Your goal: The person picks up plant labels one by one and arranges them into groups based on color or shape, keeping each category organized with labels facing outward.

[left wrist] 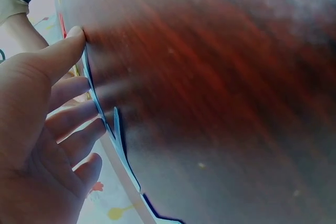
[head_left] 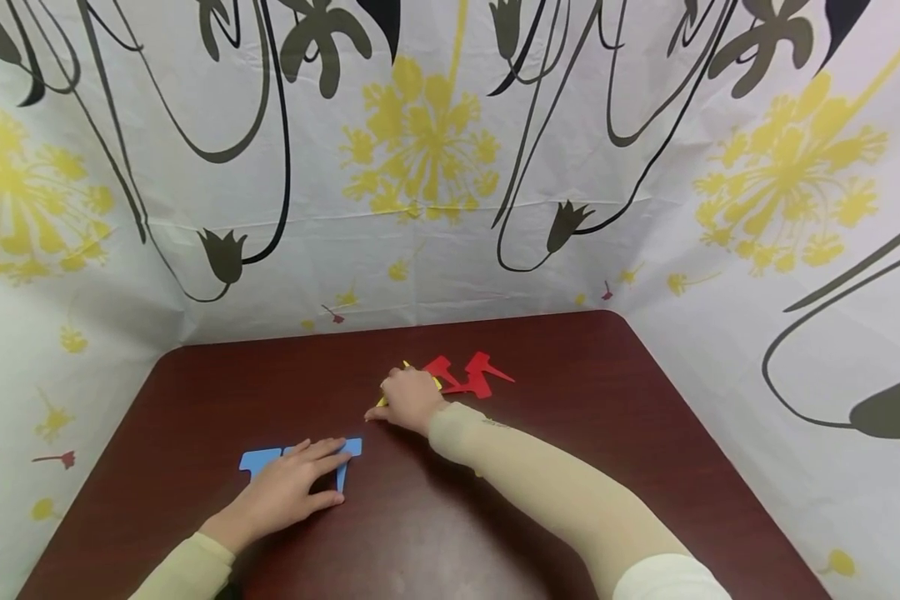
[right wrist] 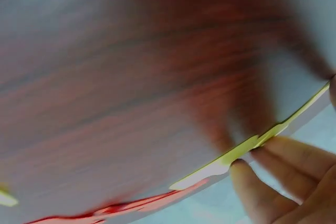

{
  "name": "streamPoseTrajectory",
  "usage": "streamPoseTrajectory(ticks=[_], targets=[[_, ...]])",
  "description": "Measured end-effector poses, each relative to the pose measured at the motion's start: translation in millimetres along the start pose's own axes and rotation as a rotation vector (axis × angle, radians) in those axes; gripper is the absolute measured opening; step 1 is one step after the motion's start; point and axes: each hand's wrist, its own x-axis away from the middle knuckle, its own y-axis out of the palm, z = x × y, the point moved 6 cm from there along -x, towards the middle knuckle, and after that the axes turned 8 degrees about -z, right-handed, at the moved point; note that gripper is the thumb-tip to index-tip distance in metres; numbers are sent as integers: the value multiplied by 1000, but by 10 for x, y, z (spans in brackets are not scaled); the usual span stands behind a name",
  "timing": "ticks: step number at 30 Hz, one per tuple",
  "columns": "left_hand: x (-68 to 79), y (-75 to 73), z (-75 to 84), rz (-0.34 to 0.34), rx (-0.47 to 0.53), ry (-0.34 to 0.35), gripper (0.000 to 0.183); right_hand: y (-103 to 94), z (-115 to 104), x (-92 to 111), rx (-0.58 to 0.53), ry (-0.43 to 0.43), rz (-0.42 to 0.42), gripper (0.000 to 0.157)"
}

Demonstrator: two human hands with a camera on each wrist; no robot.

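Observation:
Blue T-shaped plant labels lie side by side at the left of the table. My left hand rests over them, its fingers fairly straight and spread, covering part of the row. In the left wrist view its thumb and fingertips touch the edge of the blue labels. Farther off, my right hand is over several yellow labels, mostly hidden beneath it in the head view. The right wrist view shows its fingertips touching the yellow labels flat on the table, the thumb only partly in view.
Red T-shaped labels lie loosely overlapped just beyond and right of my right hand. The dark reddish-brown table has rounded far corners. Patterned white cloth hangs close around its back and sides.

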Motion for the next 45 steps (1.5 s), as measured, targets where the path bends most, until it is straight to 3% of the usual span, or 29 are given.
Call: streamPoseTrajectory(ticks=[5, 10, 26, 37, 45], targets=[[3, -9, -23, -9, -1, -12, 64, 1, 84, 57, -53, -102, -13, 54], [-3, 8, -23, -22, -1, -11, 62, 39, 132, 117, -107, -143, -38, 55], [-22, 19, -10, -13, -11, -15, 63, 20, 17, 203, -61, 5, -19, 52], [-13, -2, -33, -19, -12, -33, 64, 71, 17, 258, -106, -141, -43, 58], [-27, -15, -12, -16, -16, -10, 62, 99, -25, 372, -58, -221, -20, 58]])
